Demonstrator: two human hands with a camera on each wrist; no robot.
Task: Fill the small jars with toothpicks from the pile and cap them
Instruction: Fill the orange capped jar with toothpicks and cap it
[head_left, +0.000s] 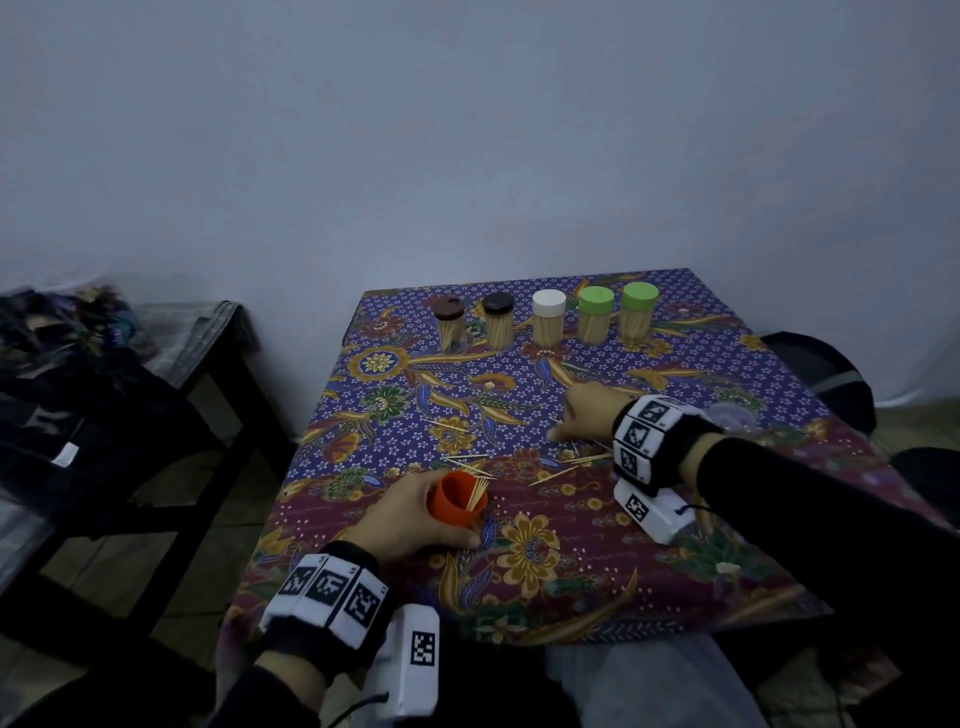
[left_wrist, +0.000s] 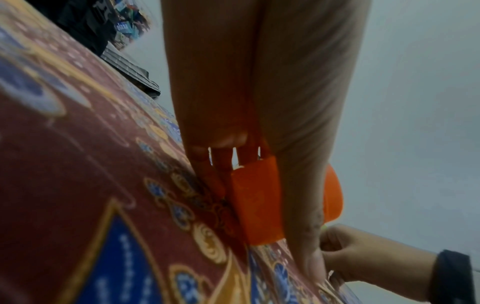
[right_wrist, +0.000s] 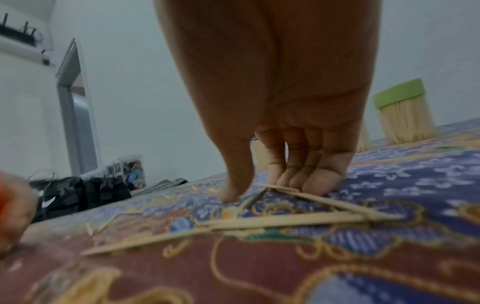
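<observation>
On the batik tablecloth (head_left: 571, 571) my left hand (head_left: 441, 519) grips an orange jar (head_left: 451, 499) that stands uncapped near the front left, with a few toothpicks (head_left: 477, 493) leaning inside. The left wrist view shows the thumb and fingers wrapped around the orange jar (left_wrist: 257, 197). Loose toothpicks (head_left: 566, 467) lie scattered mid-table. My right hand (head_left: 563, 423) reaches down onto them. In the right wrist view its fingertips (right_wrist: 309, 185) press on a toothpick (right_wrist: 285, 221), and the thumb touches the cloth apart from them.
Five capped jars full of toothpicks line the back edge: brown (head_left: 449, 322), dark brown (head_left: 497, 319), white (head_left: 548, 318) and two green (head_left: 615, 314). A clear object (head_left: 730, 415) sits behind my right wrist. A dark side table (head_left: 171, 374) with bags stands to the left.
</observation>
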